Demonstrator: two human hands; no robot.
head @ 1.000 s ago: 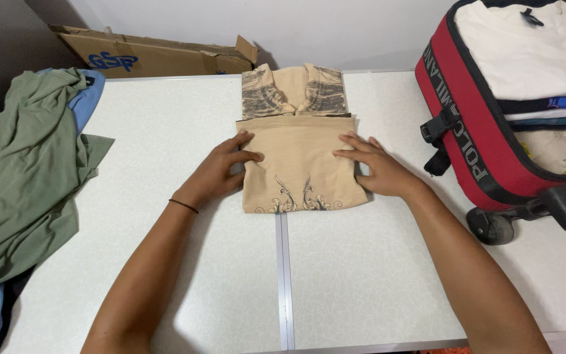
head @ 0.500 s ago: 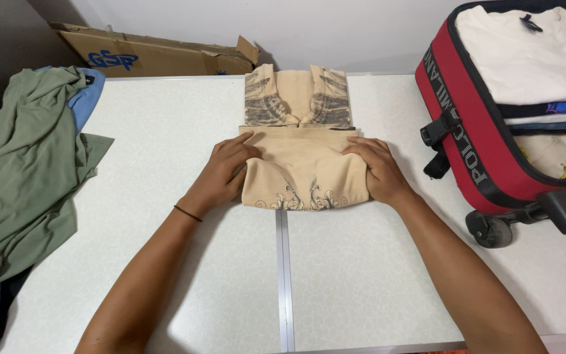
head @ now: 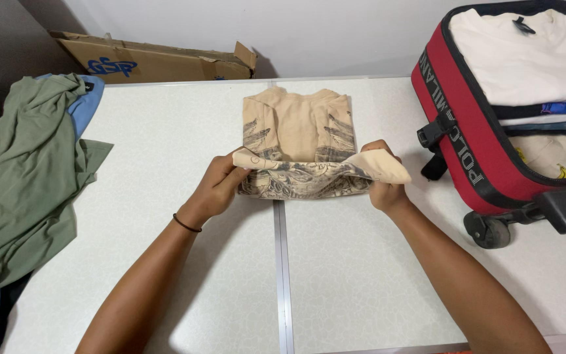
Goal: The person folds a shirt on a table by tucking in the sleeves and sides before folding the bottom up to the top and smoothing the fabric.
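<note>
Both hands' fingertips under beige shirt fold

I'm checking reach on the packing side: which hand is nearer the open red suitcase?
Right. The right hand grips the tan folded shirt at its edge nearest the red suitcase; the left hand holds the far edge.
</note>
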